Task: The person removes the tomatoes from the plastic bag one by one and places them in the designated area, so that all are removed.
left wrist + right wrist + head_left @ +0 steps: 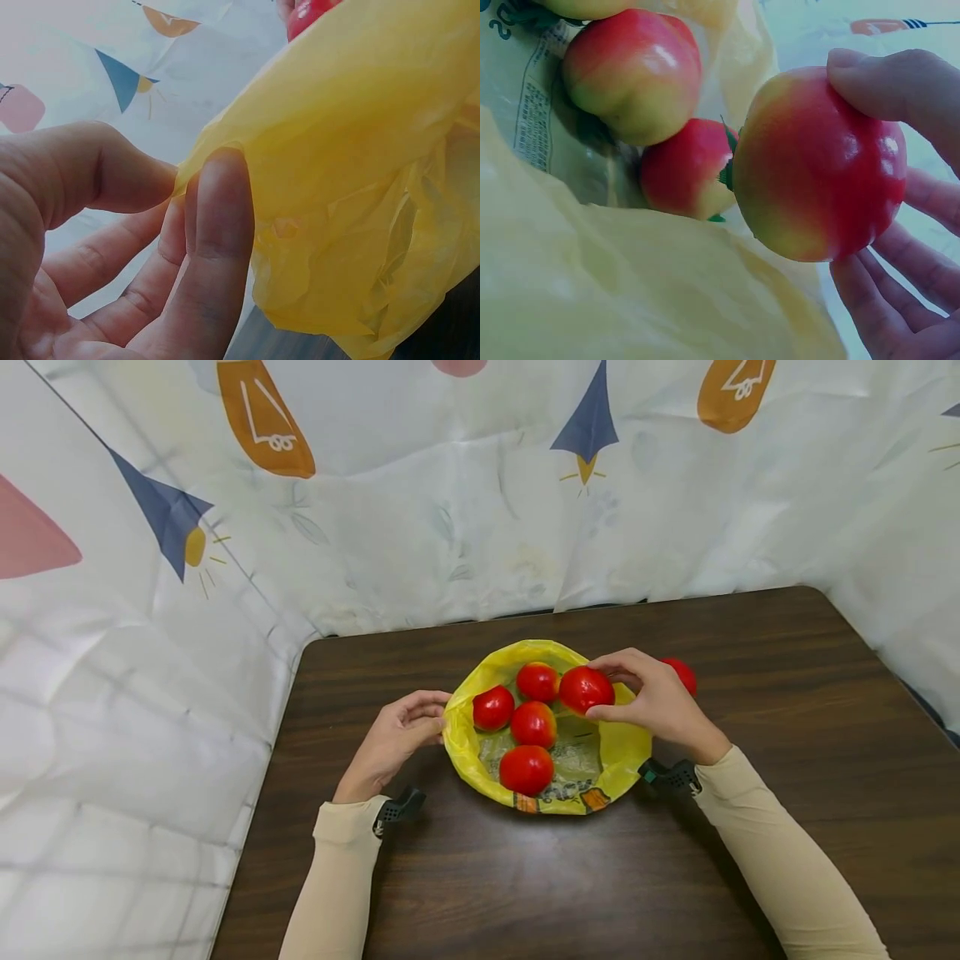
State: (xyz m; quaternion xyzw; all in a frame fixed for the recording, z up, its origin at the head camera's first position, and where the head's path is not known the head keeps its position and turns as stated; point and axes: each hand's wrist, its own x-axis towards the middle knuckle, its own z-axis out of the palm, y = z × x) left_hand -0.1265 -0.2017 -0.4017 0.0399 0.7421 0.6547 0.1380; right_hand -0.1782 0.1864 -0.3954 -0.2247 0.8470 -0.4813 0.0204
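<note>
A yellow plastic bag (626,752) stands wide open on the table, its rim spread in a rough ring. Several red tomatoes (527,770) lie inside it. At the bag's left side my left hand (397,735) pinches the rim between thumb and fingers; the left wrist view shows the thin yellow film (330,150) at the fingertips. My right hand (660,697) holds another tomato (587,690) over the bag's right part. That tomato (821,165) is red with a yellow-green patch and green leaves at one end, gripped between thumb and fingers.
One more red tomato (681,677) lies on the dark wooden table (787,693) behind my right hand, partly hidden by it. White patterned sheeting (420,527) hangs along the table's back and left side.
</note>
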